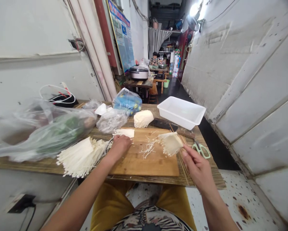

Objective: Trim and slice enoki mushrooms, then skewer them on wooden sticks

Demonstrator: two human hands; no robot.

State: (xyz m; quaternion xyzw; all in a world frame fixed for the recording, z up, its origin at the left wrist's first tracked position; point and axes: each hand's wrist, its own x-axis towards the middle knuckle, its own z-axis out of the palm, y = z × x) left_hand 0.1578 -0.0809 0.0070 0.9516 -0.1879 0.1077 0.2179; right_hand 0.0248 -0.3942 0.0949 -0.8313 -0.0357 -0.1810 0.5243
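My right hand (197, 164) pinches the cut end of a flat bunch of enoki mushrooms (169, 143), held up over the right part of a wooden cutting board (144, 165). Whether a skewer runs through that bunch cannot be made out. At the board's left upper edge, my left hand (121, 146) has its fingers curled against a small enoki bunch (127, 132); its fingertips are partly hidden. Loose enoki strands (148, 149) are scattered mid-board. A big enoki pile (82, 157) lies left of the board, and another bunch (143, 118) lies behind it.
Thin wooden skewers (185, 168) lie along the board's right edge, near green-handled scissors (201, 150) and a dark knife (164, 124). A white plastic tub (182, 111) stands at the back right. Plastic bags (50, 131) crowd the left side. A person (154, 59) sits farther back.
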